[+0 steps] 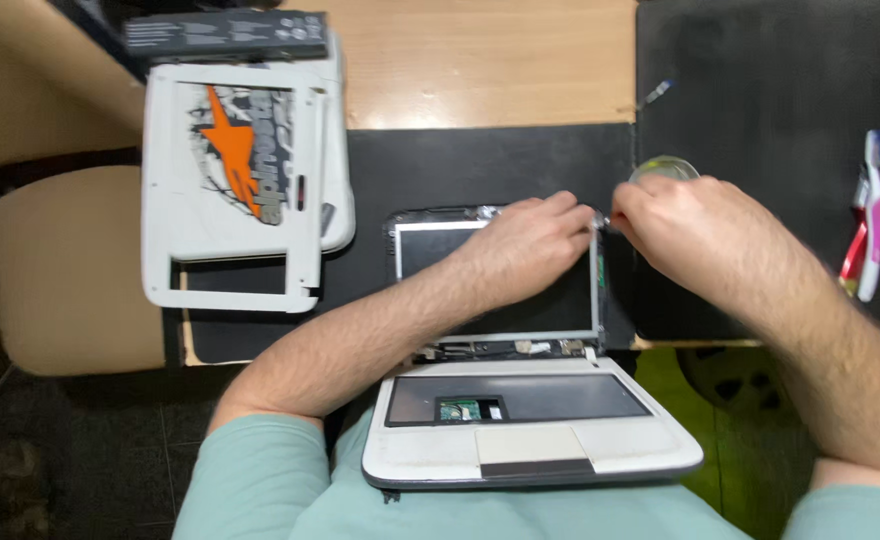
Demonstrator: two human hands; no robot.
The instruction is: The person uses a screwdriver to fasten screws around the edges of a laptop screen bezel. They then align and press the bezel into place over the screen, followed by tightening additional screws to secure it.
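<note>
Hands: left hand and right hand both pinch the screen's top right corner.
Screen: bare, thin, fragile panel; best held by its metal edges.

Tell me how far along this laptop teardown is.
Done: keyboard out of the laptop base, white bezel and battery set aside on the desk. In hand: both hands at the bare screen's top right corner. Left: screen remains on its hinges.

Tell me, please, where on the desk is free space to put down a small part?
Bare wood lies on the desk between the white bezel frame and the upper-right black mat. The central mat above the screen panel is bare too. It is crowded at the panel's top right corner, where the left hand, right hand and small dish meet.
</note>
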